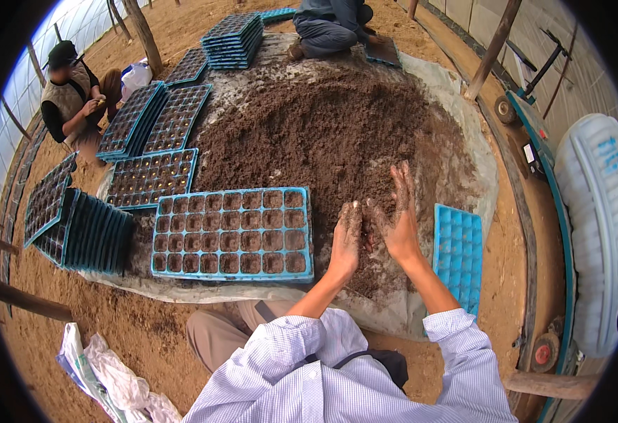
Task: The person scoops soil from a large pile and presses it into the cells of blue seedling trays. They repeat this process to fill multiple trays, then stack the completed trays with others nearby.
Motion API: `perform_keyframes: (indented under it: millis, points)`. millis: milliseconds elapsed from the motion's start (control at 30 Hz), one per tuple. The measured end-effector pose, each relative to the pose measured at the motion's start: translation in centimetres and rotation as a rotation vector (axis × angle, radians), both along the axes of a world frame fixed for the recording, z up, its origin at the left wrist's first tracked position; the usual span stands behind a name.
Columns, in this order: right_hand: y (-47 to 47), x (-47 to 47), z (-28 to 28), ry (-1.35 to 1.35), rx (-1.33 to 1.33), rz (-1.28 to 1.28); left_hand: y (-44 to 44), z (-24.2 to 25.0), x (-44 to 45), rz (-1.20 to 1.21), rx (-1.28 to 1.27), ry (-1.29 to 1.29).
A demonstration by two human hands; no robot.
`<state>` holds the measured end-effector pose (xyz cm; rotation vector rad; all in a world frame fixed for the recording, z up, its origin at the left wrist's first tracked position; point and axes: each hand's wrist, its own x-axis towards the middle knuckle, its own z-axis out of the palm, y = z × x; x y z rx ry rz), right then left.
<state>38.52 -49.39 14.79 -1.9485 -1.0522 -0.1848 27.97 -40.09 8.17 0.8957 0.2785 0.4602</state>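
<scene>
Both of my hands are coated with soil and held up over the near edge of a dark brown soil heap [309, 127]. My left hand [346, 235] has its fingers stretched forward, just right of a seedling tray. My right hand [401, 222] is raised with thumb and fingers spread, its palm turned toward the left one. No object shows between them, though part of the gap is hidden. Left of my hands lies the soil-filled blue seedling tray [232, 214], each cell pressed into a hollow. An unfilled blue seedling tray [458, 254] lies to the right of my right wrist.
Filled trays [153, 177] with yellow seeds lie at left, beside tilted stacked trays [97, 232]. A person [74, 95] crouches there; another person [330, 26] kneels at the back with a tray. A teal cart [557, 211] stands right. White plastic bags [113, 375] lie lower left.
</scene>
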Motion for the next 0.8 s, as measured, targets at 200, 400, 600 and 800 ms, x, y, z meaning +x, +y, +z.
perform_keyframes:
  millis: [200,400,600,800]
  points:
    - [-1.0,0.1,1.1,-0.520,-0.240,-0.018,-0.1,0.2,0.3,0.009,0.433,0.333]
    - [-1.3,-0.2,-0.2,-0.608,-0.307,0.024,-0.2,-0.9,0.4,0.023,0.398,0.386]
    - [-0.8,-0.2,-0.2,-0.405,-0.139,-0.031,-0.5,-0.3,0.6,0.004,0.167,0.299]
    - [-0.7,-0.6,-1.4,-0.125,-0.038,-0.099,-0.8,0.8,0.5,0.064,0.028,0.217]
